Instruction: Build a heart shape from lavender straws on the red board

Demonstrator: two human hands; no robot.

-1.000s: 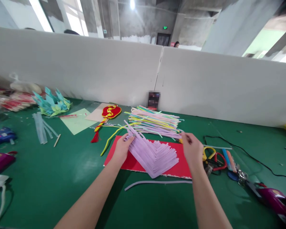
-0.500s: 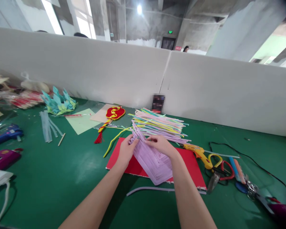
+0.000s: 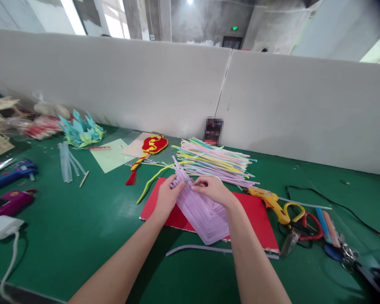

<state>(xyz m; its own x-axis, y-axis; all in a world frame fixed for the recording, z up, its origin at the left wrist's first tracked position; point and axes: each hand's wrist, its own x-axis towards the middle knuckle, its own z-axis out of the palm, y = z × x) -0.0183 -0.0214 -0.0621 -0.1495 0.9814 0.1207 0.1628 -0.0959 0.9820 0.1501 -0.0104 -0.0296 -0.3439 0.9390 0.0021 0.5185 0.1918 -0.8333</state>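
A lilac piece of nested, V-bent pipe cleaners (image 3: 205,219) lies over a red board (image 3: 258,221), its point toward me. My left hand (image 3: 170,192) is closed on its upper left edge, thumb on top. Pinching the strips near the upper middle, my right hand (image 3: 210,188) has thumb and fingers together. Several loose strip ends stick up between and beyond the hands. One loose lilac pipe cleaner (image 3: 199,248) lies in front of the board, partly under my right forearm. Behind the hands is a heap of pastel pipe cleaners (image 3: 215,162).
To the right lie a yellow glue gun (image 3: 269,200), scissors (image 3: 310,228) and a black cord (image 3: 332,207). A red and yellow tasselled fan (image 3: 153,145), glue sticks (image 3: 66,162) and a teal paper-like ornament (image 3: 80,131) are left. A white partition (image 3: 129,84) stands behind.
The view has tilted down slightly, so the partition and table items sit a little higher. Both hands keep their hold on the lilac pipe cleaners, with hardly any movement.
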